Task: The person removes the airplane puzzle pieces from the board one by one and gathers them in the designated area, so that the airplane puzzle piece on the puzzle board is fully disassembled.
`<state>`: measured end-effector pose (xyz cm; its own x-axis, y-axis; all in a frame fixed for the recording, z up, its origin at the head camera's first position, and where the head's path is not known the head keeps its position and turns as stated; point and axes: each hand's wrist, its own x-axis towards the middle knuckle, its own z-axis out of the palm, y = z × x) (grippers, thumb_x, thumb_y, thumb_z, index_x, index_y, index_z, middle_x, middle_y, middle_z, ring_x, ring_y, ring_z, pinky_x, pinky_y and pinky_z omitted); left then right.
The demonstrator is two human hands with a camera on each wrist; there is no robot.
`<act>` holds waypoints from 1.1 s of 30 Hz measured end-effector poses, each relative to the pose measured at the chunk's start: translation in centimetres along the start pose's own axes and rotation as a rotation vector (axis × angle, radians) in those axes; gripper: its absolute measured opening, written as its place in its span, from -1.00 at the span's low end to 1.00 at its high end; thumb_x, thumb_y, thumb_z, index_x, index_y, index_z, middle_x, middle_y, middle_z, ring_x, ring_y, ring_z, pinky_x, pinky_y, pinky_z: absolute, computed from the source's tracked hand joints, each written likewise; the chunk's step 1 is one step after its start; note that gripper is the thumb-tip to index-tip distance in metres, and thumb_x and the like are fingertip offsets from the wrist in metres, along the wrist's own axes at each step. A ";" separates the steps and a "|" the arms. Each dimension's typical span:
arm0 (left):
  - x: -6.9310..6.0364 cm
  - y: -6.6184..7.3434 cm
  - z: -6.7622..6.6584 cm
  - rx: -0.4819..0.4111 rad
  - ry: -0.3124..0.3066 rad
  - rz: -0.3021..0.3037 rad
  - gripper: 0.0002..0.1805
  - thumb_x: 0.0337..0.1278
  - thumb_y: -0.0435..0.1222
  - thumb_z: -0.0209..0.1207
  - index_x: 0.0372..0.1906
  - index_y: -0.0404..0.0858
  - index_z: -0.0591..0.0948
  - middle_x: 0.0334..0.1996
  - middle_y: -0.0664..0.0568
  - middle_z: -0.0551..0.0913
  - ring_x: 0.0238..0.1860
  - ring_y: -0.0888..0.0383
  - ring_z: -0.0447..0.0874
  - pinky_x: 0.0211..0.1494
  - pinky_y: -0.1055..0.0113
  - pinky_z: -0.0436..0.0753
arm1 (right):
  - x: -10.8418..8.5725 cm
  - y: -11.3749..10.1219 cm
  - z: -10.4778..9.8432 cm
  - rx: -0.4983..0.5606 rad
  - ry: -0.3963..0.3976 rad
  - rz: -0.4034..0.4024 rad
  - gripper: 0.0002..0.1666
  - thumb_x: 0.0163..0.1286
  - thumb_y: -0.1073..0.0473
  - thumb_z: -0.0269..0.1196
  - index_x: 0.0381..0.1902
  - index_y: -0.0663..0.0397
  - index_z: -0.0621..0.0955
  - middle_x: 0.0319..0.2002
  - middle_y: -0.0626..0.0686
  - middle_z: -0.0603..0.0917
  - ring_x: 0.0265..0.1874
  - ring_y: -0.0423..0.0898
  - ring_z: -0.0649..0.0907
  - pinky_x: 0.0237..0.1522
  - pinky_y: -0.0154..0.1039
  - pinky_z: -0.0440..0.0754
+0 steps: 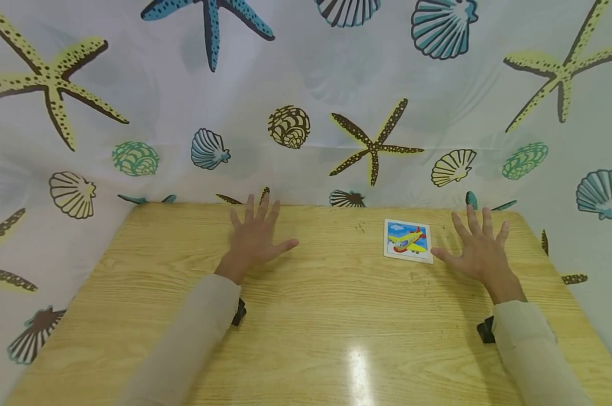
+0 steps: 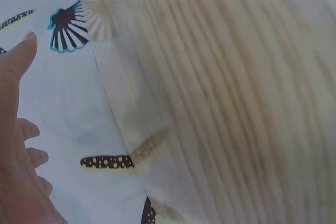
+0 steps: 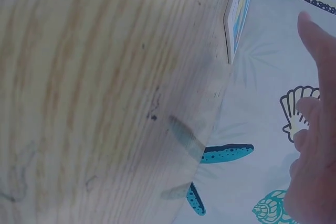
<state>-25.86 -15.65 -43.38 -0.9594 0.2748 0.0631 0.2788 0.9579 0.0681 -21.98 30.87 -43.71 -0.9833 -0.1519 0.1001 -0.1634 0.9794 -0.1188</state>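
Note:
A small square picture puzzle (image 1: 408, 241) with a white border and a yellow-and-red airplane on blue lies on the wooden table toward its far right. My right hand (image 1: 480, 248) is just right of it, fingers spread, the thumb tip close to its edge; whether they touch I cannot tell. In the right wrist view the puzzle (image 3: 239, 17) shows edge-on at the top, and the right hand (image 3: 317, 129) is at the right side. My left hand (image 1: 255, 235) is held over the table's far left part, fingers spread, with nothing in it. The left wrist view shows that hand (image 2: 21, 129) at the left.
The wooden table (image 1: 326, 316) has a far edge against a white cloth (image 1: 265, 73) printed with starfish and shells, which also hangs at both sides. Dark wrist devices (image 1: 239, 312) show at both cuffs. Small dark marks (image 3: 153, 116) dot the wood.

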 end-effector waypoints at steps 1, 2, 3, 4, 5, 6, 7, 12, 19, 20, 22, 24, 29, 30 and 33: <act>0.1 0.4 0.1 0.009 -0.003 0.007 0.12 0.01 0.47 -0.14 0.53 -0.09 -0.16 0.54 -0.13 -0.21 0.51 -0.28 -0.40 0.30 -0.49 -0.22 | 0.0 0.0 0.1 0.002 -0.004 -0.001 0.14 0.21 -0.54 -0.04 0.51 0.01 -0.04 0.50 0.30 -0.23 0.45 0.40 -0.25 0.20 0.55 -0.40; 0.2 0.7 0.2 0.015 -0.007 0.013 0.12 0.01 0.47 -0.15 0.53 -0.08 -0.16 0.54 -0.12 -0.21 0.51 -0.27 -0.41 0.31 -0.48 -0.22 | 0.0 0.0 0.1 0.008 -0.011 -0.004 0.14 0.22 -0.53 -0.04 0.52 0.02 -0.04 0.50 0.31 -0.22 0.45 0.40 -0.25 0.20 0.55 -0.39; 0.3 1.1 0.3 0.026 -0.011 0.018 0.12 0.01 0.48 -0.16 0.53 -0.07 -0.17 0.54 -0.12 -0.20 0.51 -0.26 -0.41 0.32 -0.47 -0.20 | -0.1 0.0 0.1 0.017 -0.018 -0.005 0.14 0.22 -0.52 -0.03 0.51 0.03 -0.03 0.50 0.32 -0.21 0.45 0.40 -0.24 0.21 0.55 -0.37; 0.3 1.4 0.3 0.029 -0.015 0.023 0.11 0.01 0.48 -0.17 0.53 -0.07 -0.16 0.54 -0.12 -0.20 0.51 -0.26 -0.41 0.32 -0.46 -0.19 | -0.1 -0.1 0.1 0.024 -0.025 -0.008 0.14 0.22 -0.51 -0.02 0.51 0.04 -0.03 0.50 0.32 -0.21 0.45 0.39 -0.23 0.22 0.54 -0.35; 0.4 1.8 0.3 0.025 -0.018 0.028 0.11 0.02 0.48 -0.16 0.53 -0.07 -0.16 0.54 -0.11 -0.20 0.51 -0.26 -0.41 0.32 -0.46 -0.19 | -0.1 -0.1 0.1 0.033 -0.033 -0.010 0.14 0.22 -0.50 -0.01 0.51 0.06 -0.02 0.50 0.32 -0.20 0.45 0.38 -0.23 0.23 0.54 -0.34; 0.5 2.1 0.4 0.025 -0.025 0.030 0.11 0.02 0.48 -0.16 0.53 -0.06 -0.16 0.54 -0.10 -0.21 0.51 -0.25 -0.41 0.33 -0.45 -0.19 | -0.1 -0.2 0.1 0.040 -0.042 -0.012 0.14 0.22 -0.50 0.00 0.51 0.07 -0.02 0.50 0.31 -0.21 0.46 0.37 -0.23 0.24 0.53 -0.33; 0.5 2.5 0.4 0.014 -0.030 0.034 0.11 0.01 0.47 -0.15 0.53 -0.06 -0.15 0.54 -0.09 -0.21 0.52 -0.24 -0.41 0.33 -0.45 -0.20 | -0.2 -0.2 0.1 0.047 -0.048 -0.014 0.13 0.22 -0.49 0.00 0.51 0.07 -0.01 0.51 0.30 -0.22 0.46 0.37 -0.22 0.24 0.52 -0.32; 0.9 4.1 0.5 -0.033 -0.037 0.058 0.09 0.02 0.45 -0.10 0.53 -0.07 -0.12 0.54 -0.07 -0.20 0.53 -0.21 -0.39 0.36 -0.42 -0.16 | -0.2 -0.4 0.0 0.046 -0.066 -0.029 0.11 0.24 -0.46 0.03 0.50 0.10 0.02 0.50 0.32 -0.20 0.46 0.37 -0.17 0.26 0.50 -0.29; 1.7 6.0 0.6 -0.094 -0.040 0.104 0.09 0.04 0.42 -0.06 0.53 -0.07 -0.13 0.54 -0.05 -0.21 0.54 -0.15 -0.37 0.37 -0.40 -0.12 | 0.1 -0.8 0.1 0.065 -0.107 -0.059 0.11 0.26 -0.43 0.04 0.50 0.13 0.00 0.49 0.37 -0.16 0.45 0.38 -0.11 0.29 0.47 -0.21; 1.8 6.2 0.7 -0.090 -0.043 0.107 0.09 0.04 0.42 -0.07 0.53 -0.06 -0.13 0.55 -0.04 -0.21 0.54 -0.15 -0.36 0.37 -0.40 -0.11 | 0.2 -0.9 0.2 0.069 -0.108 -0.063 0.10 0.26 -0.43 0.05 0.50 0.12 0.00 0.49 0.37 -0.15 0.45 0.38 -0.11 0.29 0.47 -0.20; 2.0 6.6 0.9 -0.080 -0.053 0.114 0.09 0.03 0.44 -0.09 0.53 -0.06 -0.14 0.55 -0.03 -0.21 0.54 -0.13 -0.36 0.37 -0.39 -0.09 | 0.3 -1.0 0.3 0.071 -0.106 -0.070 0.08 0.26 -0.41 0.06 0.49 0.12 0.04 0.48 0.37 -0.12 0.45 0.39 -0.08 0.30 0.46 -0.18; 2.3 7.0 1.1 -0.065 -0.065 0.128 0.08 0.04 0.45 -0.12 0.53 -0.06 -0.13 0.55 -0.02 -0.21 0.54 -0.12 -0.33 0.38 -0.38 -0.07 | 0.3 -1.0 0.4 0.073 -0.108 -0.075 0.07 0.26 -0.40 0.07 0.49 0.13 0.06 0.48 0.38 -0.09 0.44 0.40 -0.06 0.30 0.45 -0.16; 3.0 8.0 1.4 -0.072 -0.100 0.183 0.03 0.10 0.38 -0.07 0.52 -0.10 -0.08 0.54 -0.04 -0.17 0.54 -0.08 -0.25 0.40 -0.34 -0.04 | 0.4 -1.1 0.5 0.078 -0.145 -0.072 0.06 0.29 -0.37 0.07 0.48 0.19 0.07 0.46 0.40 -0.03 0.43 0.40 -0.02 0.33 0.42 -0.15; 3.1 8.2 1.4 -0.070 -0.106 0.190 0.03 0.11 0.37 -0.06 0.52 -0.10 -0.07 0.54 -0.04 -0.16 0.54 -0.06 -0.23 0.40 -0.33 -0.03 | 0.4 -1.1 0.5 0.077 -0.155 -0.072 0.05 0.30 -0.37 0.07 0.48 0.19 0.06 0.46 0.39 -0.02 0.43 0.39 -0.02 0.34 0.41 -0.15; 3.3 8.8 1.2 -0.054 -0.119 0.205 0.02 0.12 0.36 -0.06 0.52 -0.11 -0.07 0.54 -0.05 -0.12 0.54 -0.03 -0.18 0.40 -0.31 0.02 | 0.4 -1.2 0.5 0.093 -0.172 -0.076 0.05 0.31 -0.35 0.07 0.47 0.22 0.06 0.46 0.38 0.01 0.44 0.38 -0.01 0.35 0.38 -0.16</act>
<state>-26.61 -6.20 -43.77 -0.8800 0.4736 -0.0364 0.4667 0.8763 0.1191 -22.24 29.52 -44.03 -0.9657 -0.2532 -0.0571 -0.2365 0.9490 -0.2086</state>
